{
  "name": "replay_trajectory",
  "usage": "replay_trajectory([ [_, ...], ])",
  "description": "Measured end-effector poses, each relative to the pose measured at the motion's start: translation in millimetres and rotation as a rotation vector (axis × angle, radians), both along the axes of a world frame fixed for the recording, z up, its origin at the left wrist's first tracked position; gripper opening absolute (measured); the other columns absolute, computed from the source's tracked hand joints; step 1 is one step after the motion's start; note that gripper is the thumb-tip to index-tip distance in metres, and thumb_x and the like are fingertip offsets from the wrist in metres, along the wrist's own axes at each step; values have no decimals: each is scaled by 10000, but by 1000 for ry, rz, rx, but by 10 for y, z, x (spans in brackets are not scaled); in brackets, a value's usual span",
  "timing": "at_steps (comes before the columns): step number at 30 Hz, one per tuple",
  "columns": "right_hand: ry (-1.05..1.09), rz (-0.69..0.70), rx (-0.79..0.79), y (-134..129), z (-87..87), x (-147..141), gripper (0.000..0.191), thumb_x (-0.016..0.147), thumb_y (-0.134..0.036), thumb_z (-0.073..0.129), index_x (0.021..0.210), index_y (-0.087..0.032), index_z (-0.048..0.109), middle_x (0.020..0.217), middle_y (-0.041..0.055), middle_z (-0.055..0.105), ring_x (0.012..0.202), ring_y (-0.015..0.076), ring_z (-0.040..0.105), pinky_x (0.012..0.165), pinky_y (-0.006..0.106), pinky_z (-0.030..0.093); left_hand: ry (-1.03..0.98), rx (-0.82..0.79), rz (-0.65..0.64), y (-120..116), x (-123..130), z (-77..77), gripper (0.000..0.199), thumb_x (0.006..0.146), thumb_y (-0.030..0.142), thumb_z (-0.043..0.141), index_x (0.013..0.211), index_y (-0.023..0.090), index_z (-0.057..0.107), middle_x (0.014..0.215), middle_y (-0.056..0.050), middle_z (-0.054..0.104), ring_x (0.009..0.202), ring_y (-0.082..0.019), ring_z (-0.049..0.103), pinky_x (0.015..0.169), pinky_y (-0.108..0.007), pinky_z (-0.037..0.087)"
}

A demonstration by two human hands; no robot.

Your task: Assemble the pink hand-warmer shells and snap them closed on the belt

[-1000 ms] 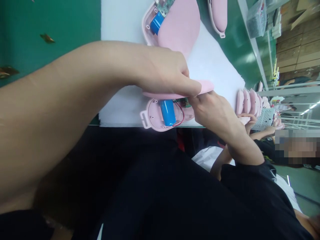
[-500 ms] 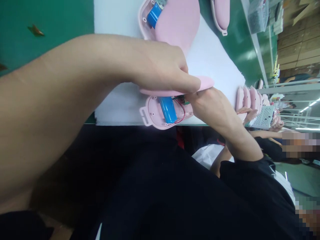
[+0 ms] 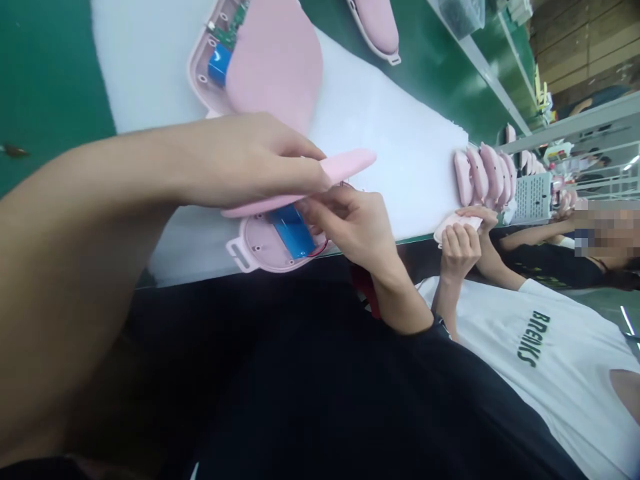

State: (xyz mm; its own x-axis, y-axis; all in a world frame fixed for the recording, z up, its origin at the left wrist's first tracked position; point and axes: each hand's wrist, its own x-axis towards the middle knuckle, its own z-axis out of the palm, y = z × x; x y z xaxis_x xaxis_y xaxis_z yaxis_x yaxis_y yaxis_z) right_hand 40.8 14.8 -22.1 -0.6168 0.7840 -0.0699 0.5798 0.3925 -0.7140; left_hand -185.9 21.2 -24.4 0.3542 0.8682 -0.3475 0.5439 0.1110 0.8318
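Note:
My left hand point(image 3: 270, 163) is closed on a thin pink cover point(image 3: 350, 163), holding it tilted over a pink shell point(image 3: 265, 257). A blue block point(image 3: 295, 233) and a red wire show inside the shell. At the shell's right part is my right hand point(image 3: 350, 217), its thumb and fingers pinched beside the blue block under the cover; what they grip is hidden. Above them lies another open pink shell point(image 3: 197, 73) with a green board and a blue block point(image 3: 219, 65), partly covered by a larger pink piece point(image 3: 275, 60).
A white sheet point(image 3: 370, 107) covers part of the green table point(image 3: 45, 73). A closed pink piece point(image 3: 377, 23) lies at the top. Several pink pieces point(image 3: 493, 173) stand in a row at the right, near a printed card point(image 3: 533, 197). A co-worker's hands point(image 3: 463, 243) hold a pink piece.
The view has shifted, so the hands and shells appear further left. My right hand's fingers have turned and now reach in beside the blue block. A co-worker's hands now show a pink piece.

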Motion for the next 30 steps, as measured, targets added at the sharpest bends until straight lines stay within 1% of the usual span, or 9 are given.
replay_trajectory([
  [3, 27, 47, -40, 110, 59, -60, 314, 1095, -412, 603, 943, -189, 762, 809, 0, 770, 719, 118, 703, 728, 255, 591, 65, 35, 30, -32, 62, 65, 567, 860, 714, 479, 983, 246, 774, 834, -32, 741, 775, -263, 653, 679, -417, 421],
  [7, 8, 215, 220, 324, 100, 206, 218, 1085, -296, 597, 958, -197, 744, 911, 12, 772, 841, 152, 701, 815, 294, 586, 221, 47, 100, -71, 176, 125, 610, 832, 722, 463, 984, 236, 798, 771, -42, 684, 748, -247, 659, 647, -409, 363],
  [11, -53, 291, 411, 470, -96, 440, 188, 1108, -247, 528, 1018, -210, 689, 1052, 55, 743, 990, 202, 675, 883, 350, 581, 274, 71, 100, -74, 228, 93, 611, 855, 758, 533, 980, 217, 790, 783, -51, 684, 697, -220, 640, 651, -367, 364],
  [15, -104, 313, 514, 481, -269, 448, 253, 1149, -292, 425, 1032, -223, 639, 1051, 69, 689, 982, 220, 628, 873, 384, 575, 286, 113, 105, -73, 212, 12, 531, 902, 678, 592, 1102, 224, 783, 857, -44, 706, 740, -232, 650, 718, -347, 391],
  [17, -102, 312, 568, 468, -320, 431, 283, 1160, -307, 383, 1042, -225, 627, 1037, 70, 668, 969, 225, 610, 864, 397, 568, 280, 117, 95, -78, 200, -7, 481, 916, 632, 608, 1070, 212, 783, 832, -44, 696, 731, -225, 637, 732, -346, 394],
  [20, -84, 311, 610, 458, -383, 432, 296, 1160, -283, 354, 1046, -227, 622, 1024, 67, 651, 970, 229, 593, 876, 415, 566, 262, 108, 78, -91, 191, -7, 441, 922, 603, 616, 931, 190, 770, 744, -38, 659, 673, -200, 600, 728, -350, 408],
  [22, -56, 314, 623, 466, -420, 449, 293, 1154, -255, 358, 1044, -226, 627, 1017, 64, 648, 979, 228, 591, 885, 419, 572, 240, 111, 81, -100, 191, -8, 410, 918, 572, 633, 932, 188, 776, 736, -29, 653, 677, -198, 606, 755, -359, 440],
  [26, 29, 352, 594, 518, -465, 490, 262, 1141, -223, 389, 1083, -224, 645, 1036, 54, 652, 1026, 215, 609, 906, 397, 603, 237, 120, 96, -114, 196, -56, 441, 905, 548, 686, 1141, 193, 800, 801, -24, 665, 762, -234, 655, 876, -422, 506],
  [30, -29, 409, 573, 593, -463, 507, 268, 1141, -255, 415, 1107, -230, 680, 1083, 50, 662, 1122, 224, 633, 990, 433, 624, 264, 131, 103, -122, 196, -79, 535, 884, 591, 702, 1253, 210, 775, 832, -19, 664, 772, -239, 663, 863, -423, 525],
])
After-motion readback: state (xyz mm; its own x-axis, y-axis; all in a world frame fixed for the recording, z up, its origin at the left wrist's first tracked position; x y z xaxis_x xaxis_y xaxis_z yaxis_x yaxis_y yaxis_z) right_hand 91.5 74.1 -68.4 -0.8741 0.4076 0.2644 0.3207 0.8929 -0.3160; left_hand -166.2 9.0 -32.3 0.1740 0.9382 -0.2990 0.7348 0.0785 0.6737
